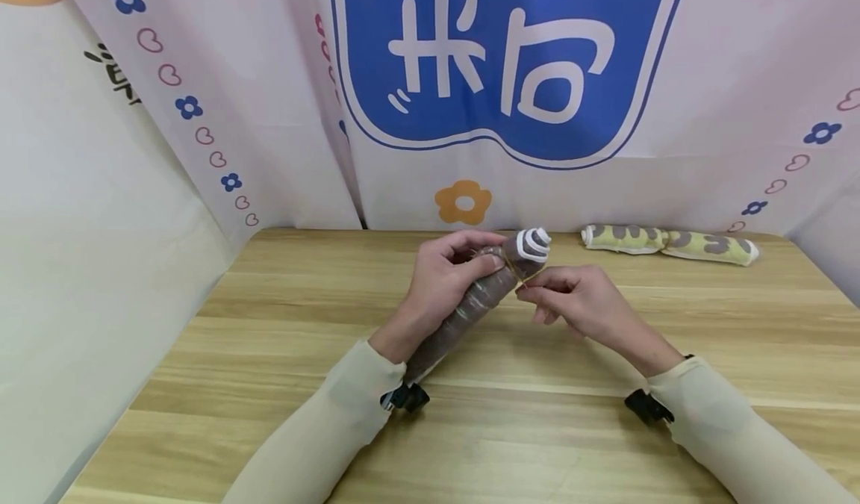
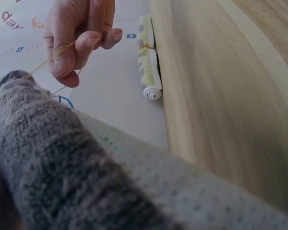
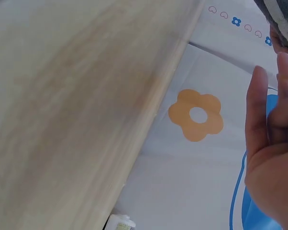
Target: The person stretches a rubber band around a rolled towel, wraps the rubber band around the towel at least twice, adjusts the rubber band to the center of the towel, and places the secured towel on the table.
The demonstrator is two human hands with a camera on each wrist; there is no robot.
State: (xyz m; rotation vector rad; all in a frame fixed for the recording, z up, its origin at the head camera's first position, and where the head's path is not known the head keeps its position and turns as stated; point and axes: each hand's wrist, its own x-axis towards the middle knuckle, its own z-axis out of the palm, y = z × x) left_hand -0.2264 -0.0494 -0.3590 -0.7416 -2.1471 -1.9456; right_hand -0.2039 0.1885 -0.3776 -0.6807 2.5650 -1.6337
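Note:
A grey-brown towel point(image 1: 487, 293), rolled into a long tube with a white spiral at its end, slants up to the right over the table. My left hand point(image 1: 443, 269) grips the roll near its upper end, thumb on the near side. A thin yellow rubber band point(image 1: 516, 269) loops round the roll just below the spiral. My right hand point(image 1: 584, 299) pinches the band between thumb and fingers and holds it stretched away from the towel, as the left wrist view shows of the band point(image 2: 50, 58). In the right wrist view, the right hand point(image 3: 275, 124) hides most of the pinch.
A second rolled towel point(image 1: 672, 244), yellow-green with grey patches and cinched at its middle, lies at the table's back right edge. Behind the wooden table point(image 1: 537, 429) hangs a white printed cloth point(image 1: 403, 183) with a blue emblem and flowers.

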